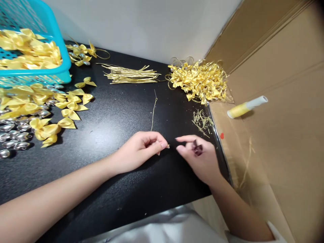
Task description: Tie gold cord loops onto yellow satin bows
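My left hand [148, 148] is closed in a pinch at the middle of the black table. A thin gold wire [153, 114] rises from behind its fingers and ends in a small twisted loop. At the tips of finger and thumb a tiny shiny bit [168, 146] sticks out; I cannot make out its kind. My right hand [198, 157] is just to the right, apart from the left, thumb and forefinger spread. A small dark reddish object [198, 148], blurred, lies against its curled fingers, partly hidden.
A turquoise basket [66, 64] of yellow ribbon bows stands back left. Loose bows [68, 114] and silvery beads [20, 135] lie before it. Gold wire strips [133, 75] lie behind my hands, finished-looking bow ties [199, 79] back right, wire clippings [202, 122] below. Cardboard [283, 101] borders the right.
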Available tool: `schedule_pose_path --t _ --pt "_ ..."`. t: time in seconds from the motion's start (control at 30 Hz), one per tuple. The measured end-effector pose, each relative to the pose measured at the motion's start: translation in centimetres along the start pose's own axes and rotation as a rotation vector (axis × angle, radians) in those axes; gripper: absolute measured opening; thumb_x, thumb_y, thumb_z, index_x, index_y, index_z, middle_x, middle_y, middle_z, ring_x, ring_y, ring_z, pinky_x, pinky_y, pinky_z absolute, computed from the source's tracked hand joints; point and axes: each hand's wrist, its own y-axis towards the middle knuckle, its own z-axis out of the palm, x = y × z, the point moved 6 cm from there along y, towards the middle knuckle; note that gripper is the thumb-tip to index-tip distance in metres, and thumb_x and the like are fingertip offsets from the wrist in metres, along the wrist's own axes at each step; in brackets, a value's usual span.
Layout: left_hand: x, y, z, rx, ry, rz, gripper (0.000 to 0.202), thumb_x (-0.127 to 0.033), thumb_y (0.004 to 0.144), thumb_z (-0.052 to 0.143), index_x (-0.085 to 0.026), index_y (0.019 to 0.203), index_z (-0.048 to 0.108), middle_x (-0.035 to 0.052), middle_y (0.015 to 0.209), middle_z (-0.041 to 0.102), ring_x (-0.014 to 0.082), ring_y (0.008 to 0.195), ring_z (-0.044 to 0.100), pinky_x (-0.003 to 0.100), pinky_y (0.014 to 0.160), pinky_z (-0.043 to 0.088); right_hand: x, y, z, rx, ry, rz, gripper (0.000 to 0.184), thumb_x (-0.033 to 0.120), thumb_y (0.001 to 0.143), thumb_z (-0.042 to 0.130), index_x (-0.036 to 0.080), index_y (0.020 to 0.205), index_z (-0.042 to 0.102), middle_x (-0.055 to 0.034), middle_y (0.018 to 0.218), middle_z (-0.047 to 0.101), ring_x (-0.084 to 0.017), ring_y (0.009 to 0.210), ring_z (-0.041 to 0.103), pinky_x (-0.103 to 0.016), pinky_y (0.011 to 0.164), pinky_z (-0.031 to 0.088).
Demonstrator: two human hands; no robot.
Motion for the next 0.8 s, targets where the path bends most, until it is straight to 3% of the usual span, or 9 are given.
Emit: schedule_pose_path --t 0.1,0.23,0.5,0.8 --pt "0.0 0.0 0.0 0.010 -0.003 0.004 0.033 -0.044 0.089 0.055 -0.014 0.079 0.064 -0.0031 0.064 0.052 0.0096 0.060 0.042 0.022 0.057 0.032 2.5 0.0 2.2 0.098 -0.087 -0.195 0.012 0.014 0.078 0.063 0.017 0.083 0.074 0.0087 0.047 0.045 -0.004 0.041 0.035 -0.018 0.044 0.033" --pt "-0.1 0.0 0.1 0.026 -0.019 -0.005 0.031 -0.042 0.089 0.056 -0.014 0.078 0.063 -0.0034 0.063 0.051 0.0096 0.060 0.042 0.022 0.056 0.032 2.9 0.1 2.4 0.079 -0.200 -0.307 0.014 0.012 0.081 0.059 0.018 0.081 0.072 0.0035 0.062 0.067 -0.005 0.045 0.047 -0.018 0.047 0.038" --pt "-0.4 0.0 0.1 0.025 -0.014 -0.026 0.031 -0.041 0.088 0.056 -0.014 0.075 0.063 -0.0031 0.062 0.050 0.0099 0.059 0.042 0.022 0.055 0.032 2.5 -0.2 2.2 0.112 -0.357 -0.287 0.009 0.022 0.083 0.059 0.020 0.078 0.065 0.0041 0.059 0.063 -0.006 0.044 0.046 -0.019 0.047 0.035" --pt "-0.1 0.1 0.1 0.028 -0.006 -0.024 0.031 -0.042 0.089 0.055 -0.014 0.080 0.064 -0.0033 0.063 0.051 0.0099 0.060 0.043 0.022 0.056 0.032 2.7 -0.1 1.8 0.067 -0.301 -0.275 0.009 0.021 0.081 0.061 0.020 0.086 0.068 0.0043 0.059 0.063 -0.006 0.041 0.043 -0.019 0.043 0.033"
